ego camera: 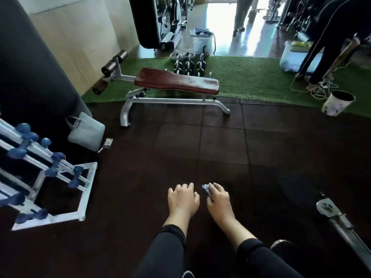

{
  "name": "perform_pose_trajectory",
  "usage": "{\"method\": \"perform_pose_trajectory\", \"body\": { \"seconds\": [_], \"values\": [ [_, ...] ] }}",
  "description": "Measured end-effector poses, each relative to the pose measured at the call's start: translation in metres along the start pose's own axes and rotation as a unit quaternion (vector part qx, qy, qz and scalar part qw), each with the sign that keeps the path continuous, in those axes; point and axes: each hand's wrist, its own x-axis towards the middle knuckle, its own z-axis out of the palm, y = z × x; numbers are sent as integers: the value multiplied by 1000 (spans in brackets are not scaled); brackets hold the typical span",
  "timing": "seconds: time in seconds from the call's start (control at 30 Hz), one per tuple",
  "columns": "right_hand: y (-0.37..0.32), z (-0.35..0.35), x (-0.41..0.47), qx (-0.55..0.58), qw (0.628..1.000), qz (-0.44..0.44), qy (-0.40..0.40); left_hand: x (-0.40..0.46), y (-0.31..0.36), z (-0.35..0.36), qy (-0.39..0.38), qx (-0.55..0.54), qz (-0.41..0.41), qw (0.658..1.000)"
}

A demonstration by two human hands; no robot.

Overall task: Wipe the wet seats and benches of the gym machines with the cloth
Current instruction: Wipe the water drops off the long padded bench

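Cloth point(207, 190) in right hand point(219, 199) grip | left hand point(183, 198) loose | bucket point(338, 102) contents unseen

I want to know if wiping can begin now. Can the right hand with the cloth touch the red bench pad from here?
Probably not yet. The right hand grips the cloth well short of the bench pad, with open floor between. Nothing blocks the way; stepping closer should do.

Two hands reach forward over dark rubber floor tiles point(200, 141): the right hand point(218, 199) grips a small blue-patterned cloth point(206, 189), the left hand point(183, 198) hangs loose beside it. Ahead, a wet red-padded bench point(176, 81) stands at the edge of green turf point(251, 77), a dumbbell rack point(46, 173) to the left.
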Motion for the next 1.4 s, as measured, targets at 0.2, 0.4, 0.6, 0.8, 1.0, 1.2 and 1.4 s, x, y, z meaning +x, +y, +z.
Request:
{"method": "perform_pose_trajectory", "body": {
  "seconds": [0.2, 0.4, 0.6, 0.8, 1.0, 1.2, 1.4],
  "values": [
    [-34, 10, 53, -11, 1000, -12, -6, 52, -25, -21, 3, -9, -1, 1000],
    [-55, 22, 142, -16, 1000, -17, -16, 137, -44, -44, 4, -9, -4, 1000],
    [-88, 23, 271, -7, 999, -41, -15, 260, -63, -81, 6, 1, -30, 1000],
    [-120, 12, 382, -3, 998, -65, -11, 359, -67, -118, 6, -15, -49, 999],
    [-142, 20, 465, 1, 998, -52, -21, 443, -82, -139, -16, -25, -52, 998],
    [-166, 35, 573, -9, 1000, -22, 11, 562, -103, -163, -42, -19, -24, 999],
    [-200, 37, 701, -3, 997, -15, 79, 695, -130, -216, -40, -3, 25, 999]
  ]
}}
